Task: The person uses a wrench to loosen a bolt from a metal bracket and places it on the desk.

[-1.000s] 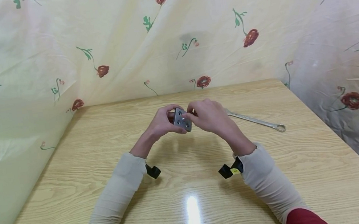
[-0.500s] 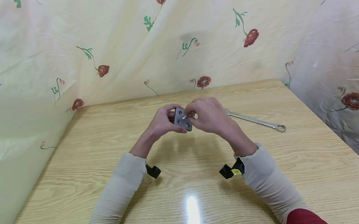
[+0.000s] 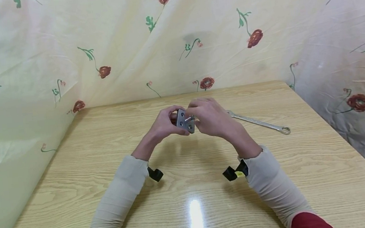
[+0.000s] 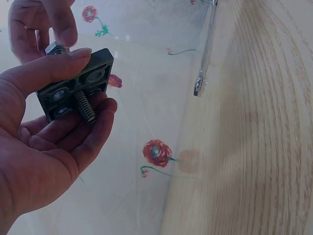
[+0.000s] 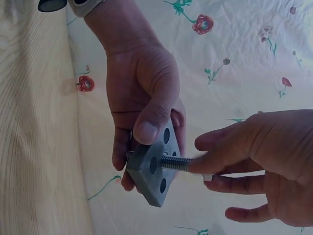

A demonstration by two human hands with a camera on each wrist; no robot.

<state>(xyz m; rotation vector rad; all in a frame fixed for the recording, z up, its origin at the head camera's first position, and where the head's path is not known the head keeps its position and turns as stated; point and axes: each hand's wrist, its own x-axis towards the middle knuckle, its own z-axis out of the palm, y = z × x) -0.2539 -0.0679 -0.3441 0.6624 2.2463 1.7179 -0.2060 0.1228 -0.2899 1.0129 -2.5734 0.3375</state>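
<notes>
My left hand [image 3: 164,125] grips a grey metal plate [image 5: 145,172] with several round holes, thumb on one face and fingers behind. A hex-head bolt [image 5: 175,163] goes through the plate. Its threaded end [image 4: 85,106] sticks out of the back near the left fingers. At the other side my right hand [image 3: 214,118] has its thumb and fingers at the bolt's head, pinching it. Part of the shank shows between plate and fingers. Both hands hold the work above the table.
A combination wrench [image 3: 258,122] lies on the wooden table [image 3: 191,165] beyond and right of my right hand. Flower-printed cloth [image 3: 175,48] hangs behind the table and along both sides. Each wrist carries a small black camera [image 3: 156,174].
My right fingers shift around the bolt and back from the plate, so more of the bolt shows. The left hand and plate stay nearly still.
</notes>
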